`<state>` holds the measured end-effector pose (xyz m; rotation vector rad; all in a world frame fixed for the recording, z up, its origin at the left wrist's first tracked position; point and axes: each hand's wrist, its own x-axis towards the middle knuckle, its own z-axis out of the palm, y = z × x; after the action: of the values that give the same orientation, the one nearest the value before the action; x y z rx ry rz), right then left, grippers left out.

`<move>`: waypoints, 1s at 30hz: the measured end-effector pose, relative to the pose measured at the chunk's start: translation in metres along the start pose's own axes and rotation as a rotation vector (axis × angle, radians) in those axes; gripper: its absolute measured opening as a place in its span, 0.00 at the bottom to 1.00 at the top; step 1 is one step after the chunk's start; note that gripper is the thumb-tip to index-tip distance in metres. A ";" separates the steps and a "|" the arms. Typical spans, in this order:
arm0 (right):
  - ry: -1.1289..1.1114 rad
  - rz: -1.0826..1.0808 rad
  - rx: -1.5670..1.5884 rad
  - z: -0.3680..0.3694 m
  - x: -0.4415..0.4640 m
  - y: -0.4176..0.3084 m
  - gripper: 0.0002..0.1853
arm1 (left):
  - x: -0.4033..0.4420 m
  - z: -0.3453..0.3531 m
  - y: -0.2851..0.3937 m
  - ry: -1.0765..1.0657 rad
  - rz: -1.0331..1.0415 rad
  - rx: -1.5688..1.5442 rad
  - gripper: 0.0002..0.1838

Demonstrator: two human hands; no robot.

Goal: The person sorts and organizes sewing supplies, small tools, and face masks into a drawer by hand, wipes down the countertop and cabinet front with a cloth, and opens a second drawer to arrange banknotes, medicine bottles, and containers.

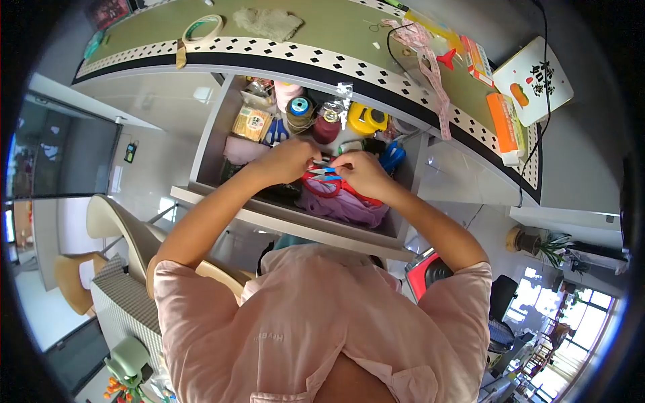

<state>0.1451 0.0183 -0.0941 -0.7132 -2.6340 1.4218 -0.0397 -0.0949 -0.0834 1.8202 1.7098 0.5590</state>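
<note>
Both of my hands are over an open drawer (201, 158). My left hand (294, 161) has its fingers pinched together at a small dark-and-silver piece too small to name. Close beside it, my right hand (364, 173) is also closed, thumb and fingertips together, facing the left. Just below the fingertips are small blue-handled snips (325, 176) with silver blades; whether the right fingers touch them is unclear. Under these show red scissor handles (324, 191) and purple cloth (346, 207). Dark blue scissor handles (276, 132) lie beyond my left hand, and a bright blue tool (392, 156) beyond my right.
The drawer also holds thread spools (300, 115), a yellow tape measure (367, 119) and a pack of cotton swabs (252, 123). Above it, the green-topped table (322, 28) carries a tape roll (203, 30), a pink measuring tape (430, 70) and an orange box (502, 124). A chair (111, 225) stands left.
</note>
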 end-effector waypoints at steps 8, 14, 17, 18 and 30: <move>-0.023 -0.073 -0.201 0.011 0.001 -0.015 0.06 | -0.011 -0.010 0.001 -0.157 -0.114 0.024 0.12; 0.113 -0.196 -0.135 -0.022 -0.005 -0.039 0.06 | -0.001 -0.017 0.016 -0.114 -0.014 -0.019 0.12; 0.294 -0.228 -0.103 -0.057 -0.005 -0.062 0.05 | 0.020 -0.037 0.048 -0.013 0.087 0.008 0.09; 0.402 -0.260 -0.197 -0.069 -0.003 -0.059 0.04 | 0.027 -0.040 0.056 0.031 0.107 0.030 0.08; 0.762 -0.359 -0.927 -0.154 0.068 -0.015 0.05 | 0.146 -0.071 0.081 0.683 0.276 0.101 0.07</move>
<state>0.1201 0.1597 -0.0053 -0.5881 -2.4344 -0.2246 -0.0114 0.0577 0.0113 2.1004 1.9277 1.3559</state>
